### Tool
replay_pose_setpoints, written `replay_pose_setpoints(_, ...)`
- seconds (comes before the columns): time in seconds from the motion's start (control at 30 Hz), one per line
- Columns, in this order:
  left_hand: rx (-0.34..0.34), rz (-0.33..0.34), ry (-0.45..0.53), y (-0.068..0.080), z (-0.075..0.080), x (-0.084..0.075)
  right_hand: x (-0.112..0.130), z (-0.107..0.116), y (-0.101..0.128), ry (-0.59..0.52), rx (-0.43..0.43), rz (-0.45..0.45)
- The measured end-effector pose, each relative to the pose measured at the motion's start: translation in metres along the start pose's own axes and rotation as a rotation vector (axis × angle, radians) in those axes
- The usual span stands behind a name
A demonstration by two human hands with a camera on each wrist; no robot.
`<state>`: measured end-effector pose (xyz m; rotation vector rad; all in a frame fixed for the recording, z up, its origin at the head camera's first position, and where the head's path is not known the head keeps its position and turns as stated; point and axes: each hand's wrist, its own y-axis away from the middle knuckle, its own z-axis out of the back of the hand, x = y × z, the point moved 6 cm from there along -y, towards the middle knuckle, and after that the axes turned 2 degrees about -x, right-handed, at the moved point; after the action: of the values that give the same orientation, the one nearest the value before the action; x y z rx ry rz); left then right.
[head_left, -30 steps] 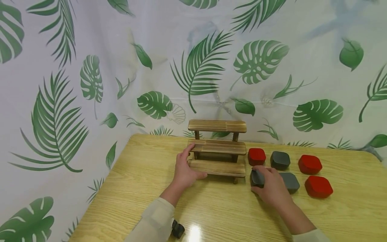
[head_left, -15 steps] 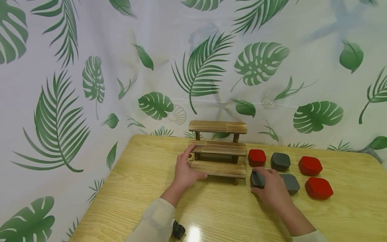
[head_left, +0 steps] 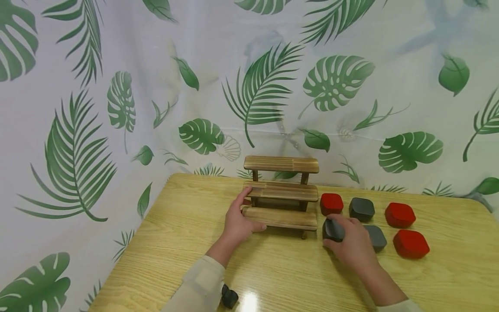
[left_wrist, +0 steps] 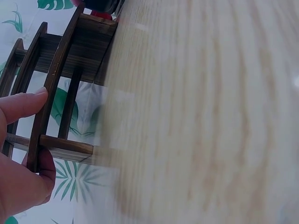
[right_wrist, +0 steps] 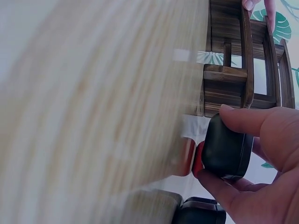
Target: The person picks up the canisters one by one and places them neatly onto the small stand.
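Observation:
My left hand (head_left: 238, 223) grips the left end of a brown wooden three-tier stand (head_left: 286, 190). In the left wrist view, the thumb and curled fingers pinch the lowest plank (left_wrist: 55, 88) from both sides. To the right of the stand, my right hand (head_left: 352, 242) holds a small black box with rounded corners (head_left: 333, 229) between thumb and fingers. The right wrist view shows that black box (right_wrist: 228, 147) close to the stand's near end; whether it touches the table I cannot tell. My right hand partly hides a grey box (head_left: 376, 238). All three tiers are bare.
Behind the held box stand a red box (head_left: 332, 204) and a dark grey box (head_left: 361, 209). Two more red boxes, one farther back (head_left: 400, 215) and one nearer (head_left: 411, 244), are at the right. A leaf-patterned curtain (head_left: 273, 86) borders the wooden table (head_left: 187, 203).
The black box shifts very slightly right in my right hand's grasp. My left hand keeps its hold on the stand, and the head view tilts a little.

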<state>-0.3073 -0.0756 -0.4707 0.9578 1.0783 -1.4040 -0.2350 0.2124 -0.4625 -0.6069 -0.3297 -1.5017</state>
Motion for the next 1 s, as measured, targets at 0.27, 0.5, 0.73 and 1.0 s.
replay_pose_setpoints(0.27, 0.024, -0.001, 0.034, -0.001, 0.003, 0.002, 0.002, 0.004, 0.001, -0.023, -0.043, -0.015)
replay_pose_setpoints(0.5, 0.069, 0.015, 0.078, 0.0, 0.005, 0.002, 0.001, 0.006, 0.002, -0.04, -0.086, -0.024)
replay_pose_setpoints(0.73, 0.114, 0.049, 0.128, 0.001, 0.005, 0.001, 0.005, 0.01, 0.0, -0.039, -0.1, -0.035)
replay_pose_setpoints(1.0, 0.136, 0.046, 0.169, 0.0, 0.006, -0.001, 0.012, 0.017, -0.002, -0.05, -0.116, -0.017)
